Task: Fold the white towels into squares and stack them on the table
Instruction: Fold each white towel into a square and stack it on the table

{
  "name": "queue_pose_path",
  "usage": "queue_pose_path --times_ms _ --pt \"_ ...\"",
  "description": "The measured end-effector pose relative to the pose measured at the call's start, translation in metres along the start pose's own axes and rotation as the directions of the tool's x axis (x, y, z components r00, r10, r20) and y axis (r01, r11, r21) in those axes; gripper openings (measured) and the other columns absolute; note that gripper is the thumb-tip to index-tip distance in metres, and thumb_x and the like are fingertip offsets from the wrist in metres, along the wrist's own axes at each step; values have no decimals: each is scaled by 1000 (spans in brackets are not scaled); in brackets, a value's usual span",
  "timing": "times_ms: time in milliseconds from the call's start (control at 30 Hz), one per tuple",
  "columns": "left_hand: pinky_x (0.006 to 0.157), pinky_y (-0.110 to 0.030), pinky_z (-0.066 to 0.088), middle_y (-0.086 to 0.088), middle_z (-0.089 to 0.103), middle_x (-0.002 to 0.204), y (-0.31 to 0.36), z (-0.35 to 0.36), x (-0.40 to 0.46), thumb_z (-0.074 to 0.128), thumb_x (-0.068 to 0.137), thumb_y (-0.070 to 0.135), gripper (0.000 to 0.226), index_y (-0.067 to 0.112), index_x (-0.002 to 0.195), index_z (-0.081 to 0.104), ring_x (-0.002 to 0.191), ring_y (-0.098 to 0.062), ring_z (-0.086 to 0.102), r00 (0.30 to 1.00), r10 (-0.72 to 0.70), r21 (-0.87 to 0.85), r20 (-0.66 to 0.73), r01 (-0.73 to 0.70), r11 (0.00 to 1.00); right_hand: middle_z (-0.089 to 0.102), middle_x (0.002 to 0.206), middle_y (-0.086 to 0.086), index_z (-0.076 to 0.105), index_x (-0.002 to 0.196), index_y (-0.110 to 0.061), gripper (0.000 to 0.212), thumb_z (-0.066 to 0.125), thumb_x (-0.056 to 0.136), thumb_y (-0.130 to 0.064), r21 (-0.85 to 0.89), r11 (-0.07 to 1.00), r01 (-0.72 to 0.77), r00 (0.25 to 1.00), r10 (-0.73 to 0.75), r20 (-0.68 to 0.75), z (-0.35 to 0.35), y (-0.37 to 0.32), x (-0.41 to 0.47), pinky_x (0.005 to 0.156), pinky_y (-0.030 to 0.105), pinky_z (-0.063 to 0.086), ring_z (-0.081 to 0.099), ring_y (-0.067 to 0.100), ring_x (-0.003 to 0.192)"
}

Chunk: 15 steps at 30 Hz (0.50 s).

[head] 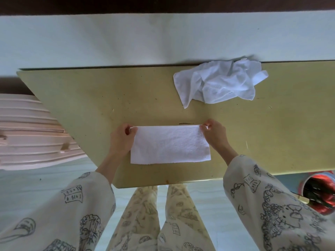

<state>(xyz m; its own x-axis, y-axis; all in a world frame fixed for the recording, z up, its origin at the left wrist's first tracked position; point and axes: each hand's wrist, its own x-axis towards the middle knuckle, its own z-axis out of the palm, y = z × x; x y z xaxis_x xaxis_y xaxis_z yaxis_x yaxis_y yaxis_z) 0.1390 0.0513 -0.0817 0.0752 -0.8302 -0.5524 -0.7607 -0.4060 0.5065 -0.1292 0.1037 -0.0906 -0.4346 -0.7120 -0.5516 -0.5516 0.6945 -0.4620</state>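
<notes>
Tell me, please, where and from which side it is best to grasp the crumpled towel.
Pinch the crumpled towel at the corner that points toward the person, coming from the near side. That corner lies flat and free on the table, while the rest is bunched in folds.

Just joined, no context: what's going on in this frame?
A person is folding white towels on a yellowish table. One towel lies flat near the front edge, folded into a rectangle, not yet a square. The left hand pinches its far left corner and the right hand pinches its far right corner. A crumpled pile of white towels waits at the far right of the table. No finished stack is visible.
</notes>
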Motion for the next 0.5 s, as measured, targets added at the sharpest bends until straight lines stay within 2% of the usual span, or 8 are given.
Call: queue_pose_path --times_ms 300,400,500 --pt "56 -19 35 -4 57 79 -2 5 -4 51 91 22 17 7 87 57 72 -18 48 999 -21 -88 -43 17 996 63 105 14 58 103 -1 23 51 92 -20 -27 999 -18 1000 18 -5 4 -1 1 74 26 34 55 25 97" --pt "61 -24 38 -3 58 83 -2 7 -5 53 91 22 16 7 90 58 77 -19 51 997 -42 -111 -63 35 993 62 108 14 57 107 -1 25 50 93 -20 -16 1000 -25 1000 25 -6 4 -1 0 74 25 33 54 25 99" --pt "60 -24 37 -4 58 82 -3 8 -4 52 90 21 15 7 88 57 75 -19 50 996 -50 -117 -70 42 992 62 107 14 57 107 0 25 51 93 -19 -9 1000 -27 1000 27 -13 5 -2 -1 73 25 33 51 22 92"
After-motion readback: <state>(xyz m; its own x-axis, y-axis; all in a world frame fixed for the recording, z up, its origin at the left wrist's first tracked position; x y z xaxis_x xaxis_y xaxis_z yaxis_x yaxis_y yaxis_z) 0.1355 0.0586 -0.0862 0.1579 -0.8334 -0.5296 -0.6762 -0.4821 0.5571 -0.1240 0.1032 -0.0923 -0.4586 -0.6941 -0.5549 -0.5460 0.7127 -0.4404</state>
